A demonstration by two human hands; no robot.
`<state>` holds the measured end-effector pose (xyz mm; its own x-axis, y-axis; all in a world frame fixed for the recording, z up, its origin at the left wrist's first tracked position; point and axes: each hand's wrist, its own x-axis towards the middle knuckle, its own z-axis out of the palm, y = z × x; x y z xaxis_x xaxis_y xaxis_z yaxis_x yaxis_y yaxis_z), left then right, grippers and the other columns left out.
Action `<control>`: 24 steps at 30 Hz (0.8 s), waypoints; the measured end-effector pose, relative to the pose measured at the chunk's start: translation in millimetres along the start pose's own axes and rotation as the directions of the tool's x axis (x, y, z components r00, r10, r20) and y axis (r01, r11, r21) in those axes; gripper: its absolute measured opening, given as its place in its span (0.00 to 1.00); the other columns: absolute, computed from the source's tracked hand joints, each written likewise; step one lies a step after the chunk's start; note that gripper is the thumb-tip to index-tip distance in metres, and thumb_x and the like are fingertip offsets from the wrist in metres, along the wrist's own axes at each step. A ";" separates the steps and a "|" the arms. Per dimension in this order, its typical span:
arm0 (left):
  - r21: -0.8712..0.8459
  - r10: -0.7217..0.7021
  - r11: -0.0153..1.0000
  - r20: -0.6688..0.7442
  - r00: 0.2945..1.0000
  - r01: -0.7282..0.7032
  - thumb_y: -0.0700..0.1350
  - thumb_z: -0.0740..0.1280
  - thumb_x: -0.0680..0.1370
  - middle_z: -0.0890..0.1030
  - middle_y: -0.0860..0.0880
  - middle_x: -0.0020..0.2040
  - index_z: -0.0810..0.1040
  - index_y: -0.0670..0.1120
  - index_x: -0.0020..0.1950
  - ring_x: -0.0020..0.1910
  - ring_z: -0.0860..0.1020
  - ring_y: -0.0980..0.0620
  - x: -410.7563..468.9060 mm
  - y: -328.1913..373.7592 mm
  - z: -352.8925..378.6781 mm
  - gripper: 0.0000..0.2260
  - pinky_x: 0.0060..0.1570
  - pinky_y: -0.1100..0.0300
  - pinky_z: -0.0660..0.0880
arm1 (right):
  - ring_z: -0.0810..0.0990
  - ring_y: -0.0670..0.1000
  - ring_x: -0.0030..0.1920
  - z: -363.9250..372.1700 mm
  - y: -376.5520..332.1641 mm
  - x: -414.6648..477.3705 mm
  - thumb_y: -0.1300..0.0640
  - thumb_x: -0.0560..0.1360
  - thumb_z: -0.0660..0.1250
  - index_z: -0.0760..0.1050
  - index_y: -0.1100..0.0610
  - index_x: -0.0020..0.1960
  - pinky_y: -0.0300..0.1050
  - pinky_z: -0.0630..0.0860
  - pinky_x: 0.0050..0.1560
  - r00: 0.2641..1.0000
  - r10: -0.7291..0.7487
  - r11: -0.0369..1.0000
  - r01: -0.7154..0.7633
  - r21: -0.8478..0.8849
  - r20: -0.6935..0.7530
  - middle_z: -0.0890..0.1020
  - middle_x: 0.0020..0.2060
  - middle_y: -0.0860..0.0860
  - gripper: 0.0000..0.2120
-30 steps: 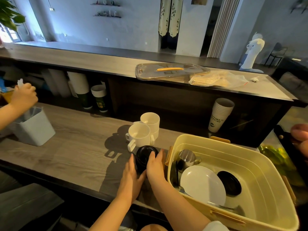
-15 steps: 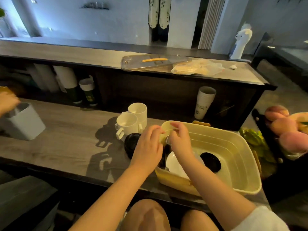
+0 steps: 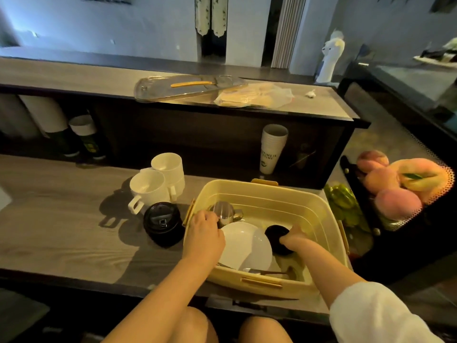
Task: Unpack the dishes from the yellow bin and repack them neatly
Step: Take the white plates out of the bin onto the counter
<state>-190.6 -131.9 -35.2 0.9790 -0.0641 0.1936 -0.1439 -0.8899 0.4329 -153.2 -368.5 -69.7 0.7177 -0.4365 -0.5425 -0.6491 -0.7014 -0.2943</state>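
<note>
The yellow bin (image 3: 306, 201) sits on the wooden counter in front of me. Inside it, a steel cup (image 3: 225, 212) stands in the far left corner. White plates (image 3: 247, 246) lie next to it, and a black bowl (image 3: 275, 235) sits to their right. Several utensils (image 3: 268, 271) lie along the near wall. My left hand (image 3: 205, 235) reaches over the bin's left rim, fingers curled against the steel cup. My right hand (image 3: 293, 238) grips the black bowl's near edge. Left of the bin stand a lidded black cup (image 3: 162, 222) and white mugs (image 3: 148, 189).
A stack of paper cups (image 3: 272, 149) stands behind the bin under the raised shelf. On that shelf lie a clear lid (image 3: 188, 87) and a plastic bag (image 3: 254, 96). Peaches in netting (image 3: 400, 184) and green items (image 3: 343, 204) crowd the right side.
My right hand has moved from the steel cup to the black bowl at the bin's right. The left hand has dropped lower beside the steel cup. The view has tilted down.
</note>
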 end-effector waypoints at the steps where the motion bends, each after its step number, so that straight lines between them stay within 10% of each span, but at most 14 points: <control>1: -0.014 -0.013 1.000 0.006 1.000 0.013 0.45 0.61 0.79 0.72 0.50 0.62 0.71 0.49 0.64 0.58 0.72 0.53 0.1 0.1 0.4 0.13 0.58 0.60 0.71 | 0.73 0.60 0.64 0.3 -1.7 3.2 0.54 0.78 0.64 0.53 0.60 0.75 0.50 0.71 0.60 0.999 0.006 1.000 -0.005 0.025 -0.033 0.70 0.67 0.61 0.31; 8: -0.062 -0.080 0.994 0.131 0.988 0.089 0.43 0.62 0.79 0.69 0.50 0.65 0.72 0.50 0.64 0.46 0.76 0.55 5.1 0.6 5.1 0.13 0.45 0.65 0.74 | 0.77 0.58 0.53 -1.1 -5.4 10.3 0.57 0.80 0.60 0.72 0.64 0.58 0.47 0.73 0.51 0.988 0.036 0.994 -0.021 0.103 -0.148 0.77 0.51 0.59 0.12; 16: -0.045 -0.100 0.993 0.168 0.981 0.109 0.42 0.64 0.78 0.74 0.51 0.60 0.75 0.54 0.60 0.56 0.73 0.51 4.0 -3.1 10.6 0.12 0.54 0.56 0.75 | 0.76 0.59 0.53 -16.9 -20.2 -6.5 0.58 0.81 0.57 0.69 0.60 0.64 0.48 0.71 0.52 0.964 -0.172 0.904 0.237 0.356 -0.205 0.77 0.57 0.60 0.12; 20: 0.006 -0.075 0.997 0.182 0.980 0.075 0.42 0.63 0.78 0.73 0.51 0.60 0.76 0.52 0.58 0.52 0.74 0.52 1.7 -1.0 12.0 0.11 0.49 0.58 0.76 | 0.77 0.53 0.56 -15.5 -26.0 -22.3 0.53 0.80 0.61 0.67 0.50 0.66 0.43 0.74 0.45 0.861 -0.290 0.764 0.471 0.441 -0.418 0.78 0.57 0.50 0.14; 24: -0.070 0.032 0.997 0.270 0.962 -0.013 0.48 0.60 0.80 0.70 0.55 0.60 0.75 0.53 0.58 0.44 0.75 0.57 1.9 0.2 6.3 0.09 0.40 0.64 0.70 | 0.76 0.50 0.59 -4.6 -32.8 -37.2 0.53 0.79 0.63 0.68 0.49 0.67 0.42 0.76 0.48 0.866 -0.371 0.653 0.501 0.568 -0.336 0.77 0.56 0.48 0.17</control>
<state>-187.8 -135.1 -40.3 0.9765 -0.2120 -0.0376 -0.1667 -0.8549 0.4913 -157.5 -331.9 -36.3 0.9469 -0.3068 -0.0957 -0.2078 -0.3572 -0.9106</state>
